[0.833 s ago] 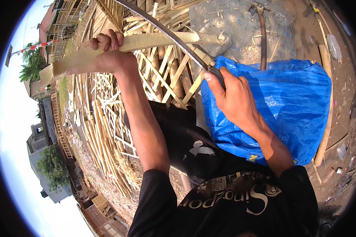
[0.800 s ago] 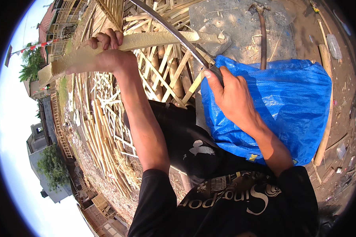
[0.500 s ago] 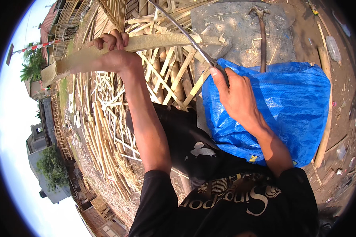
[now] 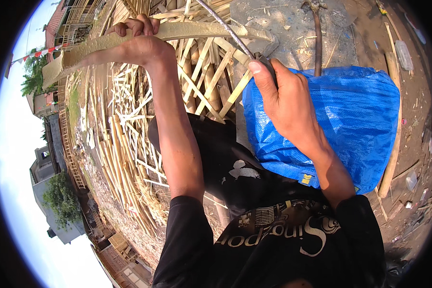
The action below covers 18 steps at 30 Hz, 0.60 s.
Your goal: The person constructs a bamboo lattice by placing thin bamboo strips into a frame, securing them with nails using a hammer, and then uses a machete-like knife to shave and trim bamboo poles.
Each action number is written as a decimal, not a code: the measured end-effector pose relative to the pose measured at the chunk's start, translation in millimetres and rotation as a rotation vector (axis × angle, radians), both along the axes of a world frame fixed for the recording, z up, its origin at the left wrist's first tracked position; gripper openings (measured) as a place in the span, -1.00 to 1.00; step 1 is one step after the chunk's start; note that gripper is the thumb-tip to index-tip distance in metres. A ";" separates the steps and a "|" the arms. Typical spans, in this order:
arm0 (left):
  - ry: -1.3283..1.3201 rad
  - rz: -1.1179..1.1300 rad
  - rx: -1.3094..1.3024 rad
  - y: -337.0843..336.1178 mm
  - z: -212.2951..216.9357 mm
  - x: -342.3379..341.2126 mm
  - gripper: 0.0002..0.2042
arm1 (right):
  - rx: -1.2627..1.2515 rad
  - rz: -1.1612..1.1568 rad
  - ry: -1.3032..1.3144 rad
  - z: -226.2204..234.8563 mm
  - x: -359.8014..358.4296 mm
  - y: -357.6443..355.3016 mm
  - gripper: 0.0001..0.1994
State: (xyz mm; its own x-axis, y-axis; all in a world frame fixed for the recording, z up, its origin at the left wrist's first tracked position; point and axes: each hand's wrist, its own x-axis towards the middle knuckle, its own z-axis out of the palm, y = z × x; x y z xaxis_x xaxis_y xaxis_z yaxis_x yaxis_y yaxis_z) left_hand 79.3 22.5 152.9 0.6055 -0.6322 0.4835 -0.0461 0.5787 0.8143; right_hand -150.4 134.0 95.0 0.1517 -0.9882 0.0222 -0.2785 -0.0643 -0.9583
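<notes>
My left hand (image 4: pixel 148 47) is closed around a long, pale length of split bamboo (image 4: pixel 192 30), its fingers over the far edge. The piece runs crosswise in front of me, its right end near a stone-like block (image 4: pixel 269 47) on a grey slab (image 4: pixel 283 21). In my right hand (image 4: pixel 289 103) is the dark handle of a knife (image 4: pixel 228 30), thumb pressed along it. The thin blade slants up and to the left, crossing the bamboo near its right end. Whether the edge touches the bamboo I cannot tell.
A blue woven sheet (image 4: pixel 345 125) lies below my right forearm. On the slab rests a hammer-like tool (image 4: pixel 318 41) with a long handle. Bamboo strips (image 4: pixel 211 86) and poles (image 4: pixel 125 168) are heaped to the left. A clear plastic container (image 4: pixel 404 56) lies on the dirt at right.
Both hands, the bamboo and the knife have shifted slightly away from me. The whole view has tipped a little, so the surroundings sit higher. Both grips are unchanged.
</notes>
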 end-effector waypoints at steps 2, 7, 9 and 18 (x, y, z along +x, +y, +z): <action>0.044 0.060 0.063 1.0 -1.7 -6.5 -0.04 | 0.046 -0.033 0.090 -33.9 6.1 -7.9 -0.47; 0.100 0.036 0.065 -7.1 5.1 -15.0 -0.04 | 0.205 -0.031 0.101 -47.6 -1.8 -23.0 -0.45; 0.092 -0.036 0.053 -4.4 5.5 -20.6 -0.06 | 0.128 -0.040 0.023 -28.6 -3.1 -18.4 -0.44; 0.243 -0.042 -0.073 -15.8 4.9 -36.8 -0.28 | 0.122 -0.063 0.125 -75.9 8.5 -35.0 -0.35</action>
